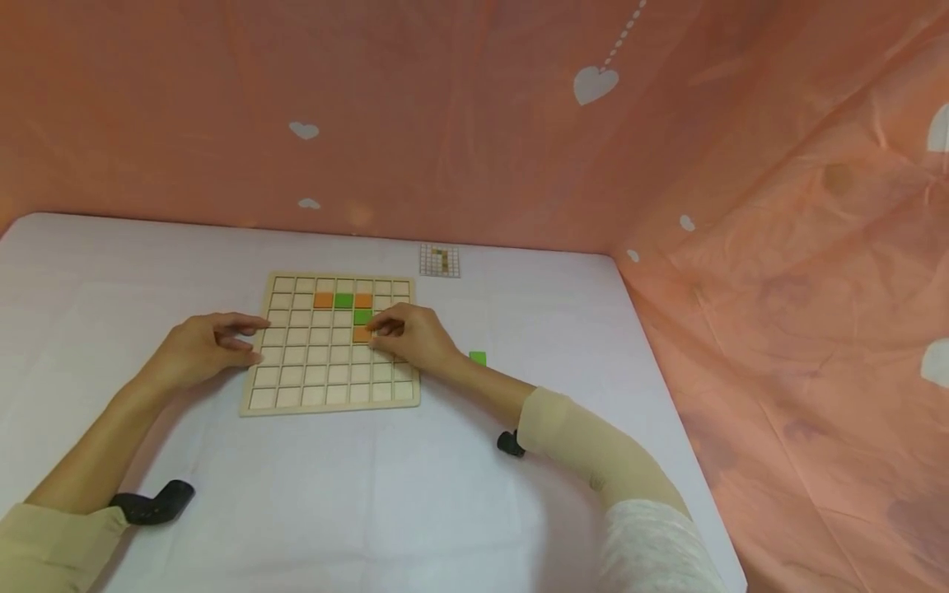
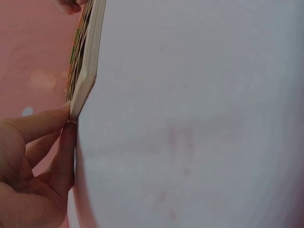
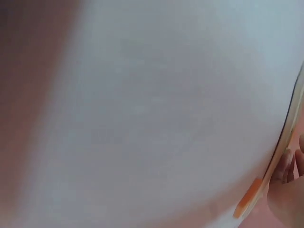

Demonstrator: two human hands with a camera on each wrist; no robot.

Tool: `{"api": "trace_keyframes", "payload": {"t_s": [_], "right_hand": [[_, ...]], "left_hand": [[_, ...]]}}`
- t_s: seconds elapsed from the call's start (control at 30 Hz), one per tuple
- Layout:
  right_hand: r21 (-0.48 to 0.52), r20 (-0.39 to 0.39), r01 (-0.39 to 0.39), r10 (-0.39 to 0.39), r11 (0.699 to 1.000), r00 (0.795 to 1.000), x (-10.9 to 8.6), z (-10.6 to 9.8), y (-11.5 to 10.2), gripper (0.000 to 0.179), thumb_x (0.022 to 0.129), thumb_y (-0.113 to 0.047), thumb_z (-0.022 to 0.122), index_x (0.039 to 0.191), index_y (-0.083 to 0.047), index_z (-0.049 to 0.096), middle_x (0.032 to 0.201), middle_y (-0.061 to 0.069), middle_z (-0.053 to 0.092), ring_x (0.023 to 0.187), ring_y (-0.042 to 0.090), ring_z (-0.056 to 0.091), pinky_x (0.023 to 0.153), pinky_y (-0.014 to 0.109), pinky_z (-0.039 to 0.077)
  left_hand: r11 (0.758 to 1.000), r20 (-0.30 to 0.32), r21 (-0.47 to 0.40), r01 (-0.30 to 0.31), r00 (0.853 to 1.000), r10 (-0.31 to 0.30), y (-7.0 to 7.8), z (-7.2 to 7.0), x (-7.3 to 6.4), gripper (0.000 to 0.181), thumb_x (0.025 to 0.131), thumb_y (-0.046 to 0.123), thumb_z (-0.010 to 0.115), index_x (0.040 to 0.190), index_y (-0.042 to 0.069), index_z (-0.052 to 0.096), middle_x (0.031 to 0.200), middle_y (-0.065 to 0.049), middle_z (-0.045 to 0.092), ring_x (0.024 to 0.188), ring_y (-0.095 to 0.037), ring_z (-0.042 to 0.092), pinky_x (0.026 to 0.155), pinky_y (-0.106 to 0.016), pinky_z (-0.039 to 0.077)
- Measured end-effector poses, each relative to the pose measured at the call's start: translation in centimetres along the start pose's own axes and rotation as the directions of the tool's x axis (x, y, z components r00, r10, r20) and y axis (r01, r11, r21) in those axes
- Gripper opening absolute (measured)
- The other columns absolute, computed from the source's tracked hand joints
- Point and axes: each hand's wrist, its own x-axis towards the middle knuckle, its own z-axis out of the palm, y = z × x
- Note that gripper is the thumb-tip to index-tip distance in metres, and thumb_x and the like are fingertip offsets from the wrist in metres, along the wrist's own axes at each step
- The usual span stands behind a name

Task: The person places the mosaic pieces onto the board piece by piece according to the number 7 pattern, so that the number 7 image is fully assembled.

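Note:
A wooden grid board [image 1: 307,397] lies flat on the white table. Orange and green tiles fill some of its squares in a row and a column, among them a green tile [image 1: 343,301]. My right hand [image 1: 415,338] is over the board's right side, its thumb and forefinger pinching the right edge of the lowest orange tile [image 1: 361,334]. At the left edge, my left hand [image 1: 196,350] touches the board with thumb and fingertips apart; the left wrist view shows its fingers against the rim. Another orange tile [image 3: 248,198] appears beside the board in the right wrist view.
Behind the board lies a small card [image 1: 440,261] printed with a grid pattern. A loose green tile [image 1: 478,358] is on the table, right of the board beside my forearm. Pink-orange cloth [image 1: 445,123] with white hearts hangs behind and to the right.

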Motion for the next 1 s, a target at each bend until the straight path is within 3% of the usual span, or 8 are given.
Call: {"api": "trace_keyframes", "payload": {"t_s": [0.17,0.6,0.87,1.0], "right_hand": [[0.068,-0.007,-0.026,0.026,0.997,1.0,-0.7,-1.2,0.5,0.022,0.087,-0.011,0.078,0.108,-0.006,0.074,0.101,-0.004,0.072,0.086,0.006,0.066,0.078,0.021,0.054],[0.035,-0.081,-0.032,0.035,0.999,0.996,-3.8,-5.6,2.2,0.021,0.087,-0.011,0.078,0.106,-0.004,0.075,0.1,0.002,0.072,0.087,0.012,0.067,0.08,0.025,0.054],[0.049,-0.117,-0.117,0.122,0.992,0.986,-6.0,-7.8,3.6,0.021,0.087,-0.009,0.077,0.107,-0.004,0.075,0.103,0.003,0.073,0.089,0.015,0.068,0.081,0.028,0.055],[0.029,-0.131,-0.144,0.146,0.989,0.981,-6.9,-8.7,4.3,0.021,0.087,-0.01,0.077,0.107,-0.007,0.075,0.103,0.002,0.073,0.091,0.015,0.067,0.083,0.03,0.054]], "left_hand": [[1.0,-0.004,0.006,-0.006,1.0,0.006,-0.1,0.0,0.0,0.058,0.088,0.023,0.076,0.137,0.001,0.056,0.131,-0.028,0.058,0.108,-0.041,0.062,0.089,-0.054,0.042],[0.999,-0.019,0.041,-0.018,1.0,0.019,0.0,-0.2,0.0,0.057,0.087,0.025,0.077,0.135,0.001,0.058,0.127,-0.03,0.059,0.104,-0.038,0.061,0.083,-0.05,0.043],[0.997,-0.037,0.07,-0.025,0.999,0.027,0.3,-0.1,0.1,0.055,0.086,0.025,0.078,0.133,0.002,0.061,0.125,-0.028,0.062,0.101,-0.035,0.061,0.08,-0.044,0.042],[0.998,-0.028,0.053,-0.024,0.999,0.026,0.2,-0.1,0.1,0.056,0.086,0.025,0.078,0.134,0.002,0.06,0.126,-0.028,0.061,0.105,-0.039,0.061,0.083,-0.049,0.044]]}}
